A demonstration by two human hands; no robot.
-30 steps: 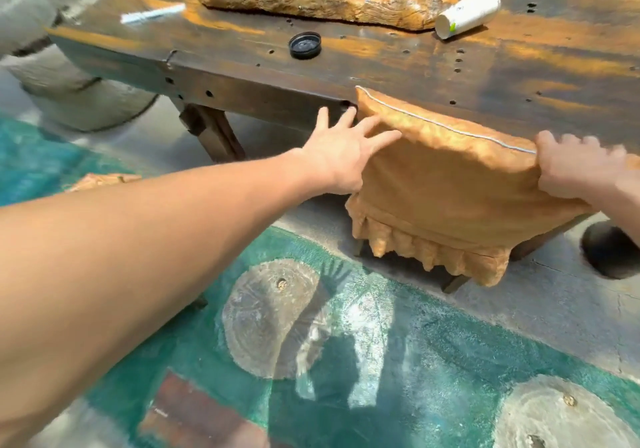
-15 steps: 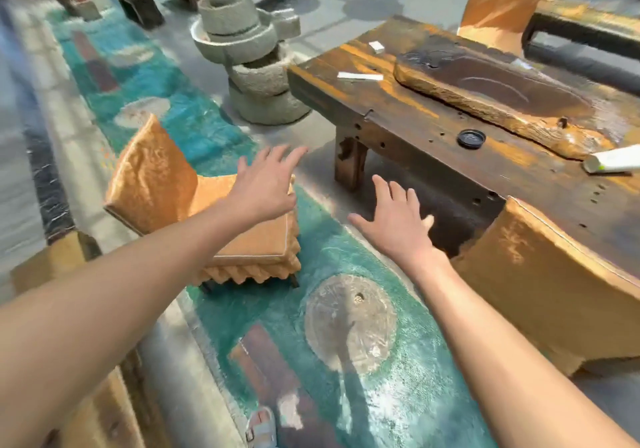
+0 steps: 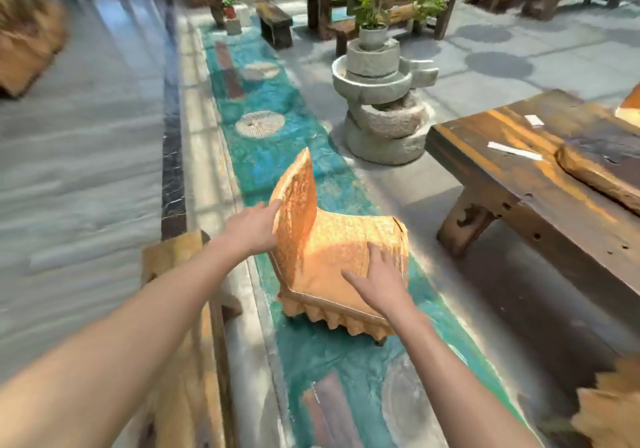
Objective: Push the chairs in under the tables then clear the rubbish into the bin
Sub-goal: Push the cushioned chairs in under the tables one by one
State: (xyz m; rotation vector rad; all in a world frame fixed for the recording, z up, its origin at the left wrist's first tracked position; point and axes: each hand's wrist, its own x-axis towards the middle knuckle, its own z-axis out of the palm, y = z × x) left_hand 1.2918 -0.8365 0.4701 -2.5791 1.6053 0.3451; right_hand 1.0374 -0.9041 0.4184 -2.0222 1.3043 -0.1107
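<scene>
A low chair in an orange cloth cover (image 3: 332,250) stands on the painted teal floor strip, out from the long dark wooden table (image 3: 540,198) at the right. My left hand (image 3: 254,228) lies against the outer side of its upright back, fingers spread. My right hand (image 3: 381,279) rests flat on the seat near its front corner. Neither hand is closed around anything. On the tabletop lie a white paper strip (image 3: 514,150) and a small white scrap (image 3: 533,119). The fringe of a second orange chair (image 3: 609,409) shows at the bottom right.
A stack of grey stone millstones with a potted plant (image 3: 381,101) stands beyond the table's left end. A wooden post or bench (image 3: 187,309) is close at my left. More wooden tables and benches (image 3: 346,1) fill the background. A thick wooden slab (image 3: 599,170) lies on the table.
My hands left the chair pushed against the table, the view swung left, and both hands have reached the second orange chair, now touching its back and seat.
</scene>
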